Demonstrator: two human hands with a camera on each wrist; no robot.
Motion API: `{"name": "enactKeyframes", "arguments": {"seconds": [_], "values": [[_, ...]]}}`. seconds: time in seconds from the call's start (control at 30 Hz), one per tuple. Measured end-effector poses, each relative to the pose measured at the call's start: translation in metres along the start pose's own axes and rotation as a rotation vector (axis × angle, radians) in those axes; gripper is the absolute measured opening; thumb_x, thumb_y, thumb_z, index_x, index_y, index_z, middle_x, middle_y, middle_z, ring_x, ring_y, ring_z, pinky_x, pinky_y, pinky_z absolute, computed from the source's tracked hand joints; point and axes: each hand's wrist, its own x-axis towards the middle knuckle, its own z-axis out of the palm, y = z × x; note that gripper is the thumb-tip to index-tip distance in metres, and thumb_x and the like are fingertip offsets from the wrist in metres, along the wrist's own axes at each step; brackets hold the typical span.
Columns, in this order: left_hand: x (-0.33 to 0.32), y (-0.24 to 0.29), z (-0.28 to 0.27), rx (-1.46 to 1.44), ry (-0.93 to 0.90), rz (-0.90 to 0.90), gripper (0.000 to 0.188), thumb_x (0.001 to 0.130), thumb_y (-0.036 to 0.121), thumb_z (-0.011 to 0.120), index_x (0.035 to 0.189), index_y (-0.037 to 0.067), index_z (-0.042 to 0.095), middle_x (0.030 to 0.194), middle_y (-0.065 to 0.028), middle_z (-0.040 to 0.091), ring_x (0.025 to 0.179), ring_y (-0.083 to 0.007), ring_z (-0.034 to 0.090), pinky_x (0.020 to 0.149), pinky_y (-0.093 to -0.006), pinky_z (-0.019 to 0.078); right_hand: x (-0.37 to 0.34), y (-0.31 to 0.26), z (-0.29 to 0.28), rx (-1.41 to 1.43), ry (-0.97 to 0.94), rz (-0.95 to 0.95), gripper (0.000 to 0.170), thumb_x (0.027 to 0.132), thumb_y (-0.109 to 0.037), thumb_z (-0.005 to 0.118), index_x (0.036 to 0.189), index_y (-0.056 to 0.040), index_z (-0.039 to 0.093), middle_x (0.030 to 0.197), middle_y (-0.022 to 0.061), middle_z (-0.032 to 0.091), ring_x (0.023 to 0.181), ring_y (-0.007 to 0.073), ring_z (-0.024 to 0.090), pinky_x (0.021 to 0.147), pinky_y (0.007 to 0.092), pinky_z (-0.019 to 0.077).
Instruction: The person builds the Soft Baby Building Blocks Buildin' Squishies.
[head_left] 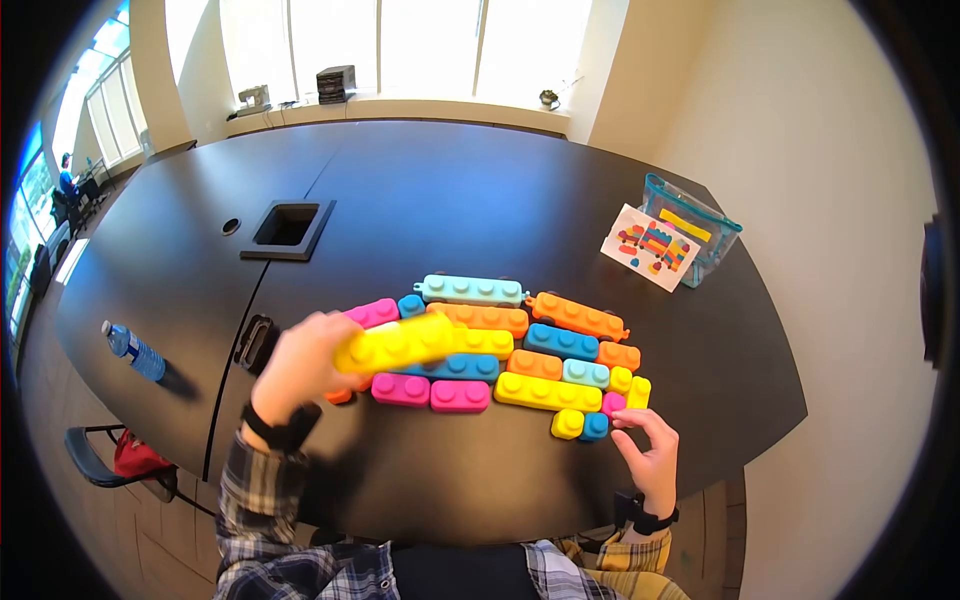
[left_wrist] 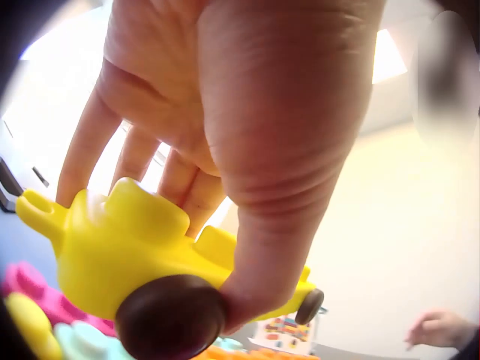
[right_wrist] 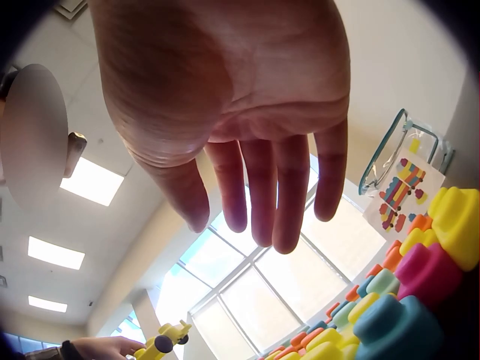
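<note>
Left of the long yellow brick [head_left: 548, 393], my left hand [head_left: 303, 360] pinches a wheeled base [head_left: 400, 343]; placing likely calls for level lowering; right hand [head_left: 654, 458] spread.

Daylight pours through tall windows [head_left: 430, 50], burned nearly white, laying a bluish sheen across the dark bench [head_left: 400, 190], where a bottle [head_left: 138, 354] casts a soft shadow. The left hand [head_left: 303, 362] and its yellow block [head_left: 395, 343] blur in the head view, as wide-angle distortion bows the bench's edges and black rings the frame. In the right wrist view, the fingers [right_wrist: 289, 199] darken against window glare while ceiling panels [right_wrist: 56, 253] glow; the left wrist view's background washes out.
</note>
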Motion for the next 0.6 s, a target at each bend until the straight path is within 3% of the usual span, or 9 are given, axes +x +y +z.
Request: {"name": "enactKeyframes", "arguments": {"seconds": [0.1,0.17,0.2,0.33,0.5,0.6], "values": [[-0.025,0.042,0.025,-0.056,-0.117,0.125,0.051,0.067,0.029,0.089,0.111,0.01,0.071,0.108,-0.0068,0.071,0.105,-0.0309,0.068,0.09,-0.0432,0.0569,0.013,-0.012,0.009,-0.006,-0.134,-0.029,0.027,0.085,-0.006,0.082,0.11,0.0001,0.074,0.104,0.013,0.076,0.094,0.0241,0.075,0.087,0.0334,0.0571],[-0.032,0.06,0.048,-0.039,-0.172,0.2,0.053,0.067,0.03,0.09,0.113,0.011,0.07,0.109,-0.0036,0.07,0.109,-0.0276,0.066,0.088,-0.0427,0.0576,0.018,-0.018,0.015,-0.032,-0.344,-0.016,0.031,0.086,-0.013,0.083,0.113,-0.0006,0.073,0.109,0.0146,0.075,0.099,0.0281,0.074,0.089,0.0353,0.0571],[-0.035,0.066,0.061,-0.028,-0.223,0.18,0.054,0.067,0.03,0.089,0.114,0.011,0.07,0.109,-0.003,0.069,0.109,-0.0271,0.065,0.088,-0.0424,0.0578,0.015,-0.007,0.02,-0.071,-0.403,-0.065,0.036,0.089,-0.02,0.082,0.118,-0.002,0.07,0.115,0.0158,0.073,0.104,0.0339,0.071,0.091,0.0382,0.0566],[-0.037,0.089,0.083,-0.062,-0.318,0.163,0.053,0.07,0.028,0.088,0.117,0.011,0.069,0.111,-0.0023,0.067,0.11,-0.0263,0.064,0.087,-0.0414,0.0584,0.011,-0.007,0.038,-0.11,-0.594,-0.138,0.04,0.093,-0.028,0.077,0.123,-0.0034,0.067,0.12,0.0163,0.071,0.107,0.0377,0.069,0.092,0.0418,0.056],[-0.037,0.092,0.1,-0.056,-0.313,0.165,0.052,0.073,0.028,0.087,0.119,0.011,0.068,0.113,-0.0024,0.066,0.11,-0.0268,0.063,0.087,-0.0418,0.0584,0.0,-0.001,0.056,-0.166,-0.628,-0.153,0.041,0.093,-0.029,0.076,0.123,-0.0028,0.066,0.12,0.0166,0.07,0.108,0.0381,0.068,0.091,0.0435,0.0564],[-0.038,0.094,0.101,-0.08,-0.293,0.151,0.054,0.074,0.027,0.088,0.12,0.011,0.068,0.114,-0.0031,0.066,0.111,-0.0272,0.063,0.089,-0.0417,0.058,-0.001,-0.002,0.061,-0.197,-0.621,-0.143,0.041,0.091,-0.022,0.078,0.125,-0.0028,0.066,0.121,0.0166,0.07,0.11,0.0375,0.068,0.094,0.0423,0.0558]]}}
